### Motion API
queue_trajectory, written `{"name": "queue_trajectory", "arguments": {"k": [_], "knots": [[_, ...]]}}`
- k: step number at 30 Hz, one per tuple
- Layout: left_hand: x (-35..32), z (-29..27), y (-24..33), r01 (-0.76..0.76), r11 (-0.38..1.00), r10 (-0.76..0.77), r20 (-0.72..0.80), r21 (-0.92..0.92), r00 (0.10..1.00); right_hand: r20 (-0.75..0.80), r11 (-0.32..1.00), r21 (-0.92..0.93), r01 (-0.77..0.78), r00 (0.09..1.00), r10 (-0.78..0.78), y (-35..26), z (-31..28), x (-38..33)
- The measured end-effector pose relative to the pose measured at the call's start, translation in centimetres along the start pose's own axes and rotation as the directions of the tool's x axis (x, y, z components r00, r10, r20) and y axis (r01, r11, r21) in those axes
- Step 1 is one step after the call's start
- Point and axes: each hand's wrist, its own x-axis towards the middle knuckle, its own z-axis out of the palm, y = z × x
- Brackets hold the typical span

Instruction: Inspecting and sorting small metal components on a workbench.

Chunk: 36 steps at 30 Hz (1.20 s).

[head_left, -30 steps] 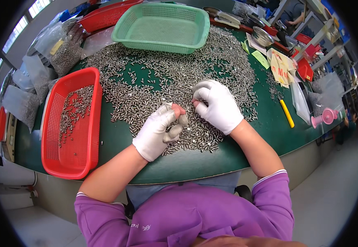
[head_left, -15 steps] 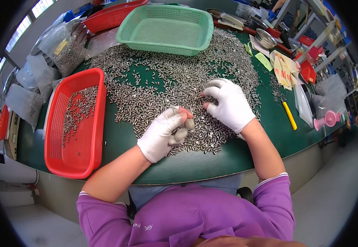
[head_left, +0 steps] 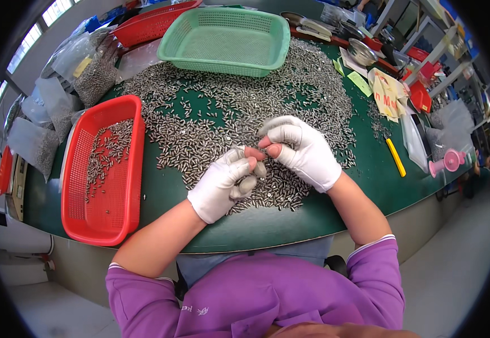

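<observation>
Many small shiny metal pins point(head_left: 177, 143), short and cylindrical, lie heaped across the green table. Above the near part of the heap is my left hand point(head_left: 220, 183), in a white glove with bare thumb and fingertip. Its fingers are curled, with thumb and forefinger close together; whatever they hold is too small to name. My right hand point(head_left: 304, 152), gloved likewise, meets it from the right, thumb and forefinger pinched close to the left fingertips. Anything in that pinch is hidden. To the left stands a red plastic basket point(head_left: 134, 174) with some metal pins inside.
An upturned-rim green basket point(head_left: 225, 63) stands at the far side on the pins. Clear bags of small metal parts point(head_left: 95, 76) line the left edge. At right lie a yellow cutter-like tool point(head_left: 395, 158), papers point(head_left: 360, 83) and a pink spool-shaped thing point(head_left: 452, 161).
My right hand has moved left, bringing its fingertips up to those of my left hand, and its fingers have drawn together. The left hand has stayed nearly still.
</observation>
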Motion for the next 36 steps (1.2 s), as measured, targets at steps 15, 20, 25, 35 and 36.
{"name": "queue_trajectory", "arguments": {"k": [15, 20, 25, 35, 36], "knots": [[0.3, 0.1, 0.2, -0.038, 0.998, 0.036, -0.024, -0.059, 0.999, -0.023, 0.817, -0.562, 0.128, 0.985, -0.171, 1.4, -0.5, 0.7], [0.2, 0.1, 0.1, 0.010, 0.990, -0.015, -0.038, -0.138, 0.999, 0.013, 0.752, -0.656, 0.064, 0.997, -0.074, 3.0, -0.4, 0.7], [0.0, -0.1, -0.1, 0.070, 0.984, -0.080, -0.054, -0.166, 0.995, 0.054, 0.709, -0.705, 0.035, 0.999, 0.005, 2.4, 0.0, 0.6], [-0.1, 0.7, 0.2, -0.012, 0.998, 0.002, -0.153, -0.064, 0.988, 0.020, 0.705, -0.701, 0.113, 0.990, -0.138, 2.1, -1.1, 0.7], [-0.1, 0.7, 0.2, -0.016, 0.997, 0.005, -0.143, -0.078, 0.990, 0.014, 0.672, -0.735, 0.096, 0.992, -0.126, 2.7, -0.7, 0.4]]}}
